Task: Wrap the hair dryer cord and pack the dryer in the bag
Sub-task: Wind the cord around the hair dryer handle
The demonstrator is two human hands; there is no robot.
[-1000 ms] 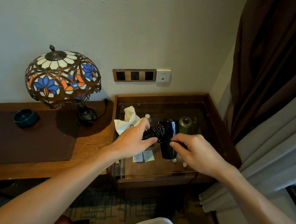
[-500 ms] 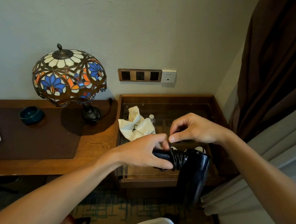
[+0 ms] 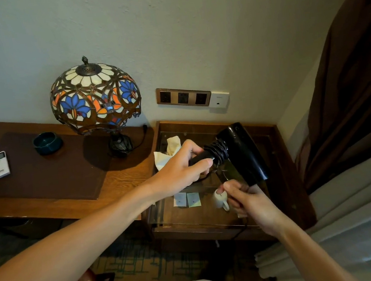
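Since half a second ago, the hair dryer point(image 3: 240, 152) has been lifted above the tabletop point(image 3: 285, 174), its handle gripped by the left hand point(image 3: 179, 171). The cord point(image 3: 219, 151) is coiled around it; the right hand point(image 3: 246, 198) seemingly pinches the loose end, with the bag point(image 3: 169, 152) behind.

glossy plastic hair dryer point(image 3: 242, 149), seemingly glass-topped table point(image 3: 213, 216)

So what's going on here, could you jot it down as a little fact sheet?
Left hand: grips the hair dryer by its handle
Cord: coiled round the handle next to the barrel
Right hand: closed below the dryer's nozzle; what it holds is unclear
Bag: white, lying on the glass-topped side table
Nearby: stained-glass lamp
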